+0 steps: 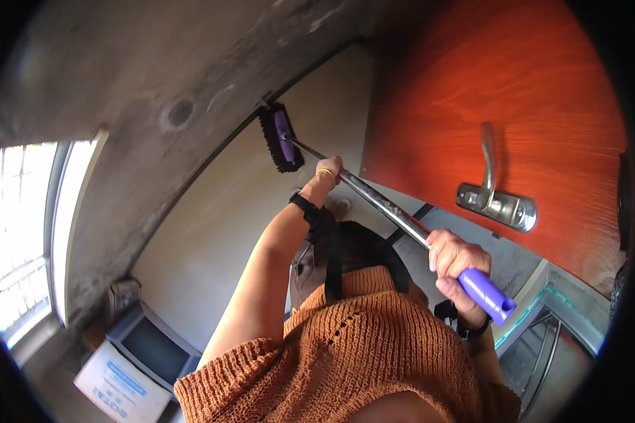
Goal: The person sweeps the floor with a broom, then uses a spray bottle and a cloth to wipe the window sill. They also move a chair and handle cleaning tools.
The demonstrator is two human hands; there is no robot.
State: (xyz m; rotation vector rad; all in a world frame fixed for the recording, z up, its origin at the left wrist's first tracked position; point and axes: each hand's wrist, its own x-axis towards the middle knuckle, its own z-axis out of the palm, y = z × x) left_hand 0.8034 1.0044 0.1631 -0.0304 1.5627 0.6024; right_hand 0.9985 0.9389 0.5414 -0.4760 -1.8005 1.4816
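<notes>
My left hand (329,168) is closed around the metal pole (386,205) of a flat mop, a short way behind its head. The mop head (283,138) has a purple plate and a dark, shaggy fringe, and lies against the pale floor at the dark strip along the wall's foot. My right hand (459,264) grips the upper end of the pole, at the purple plastic handle (488,296), whose end sticks out past the hand. The pole runs slantwise in front of my body.
A red-orange wooden door (534,106) with a metal lever handle (488,164) stands on the right. To the left are a stained grey wall (137,174) and a bright barred window (16,222). An old television (156,343) and a white box (121,383) sit lower left. A glass-sided frame (545,328) is lower right.
</notes>
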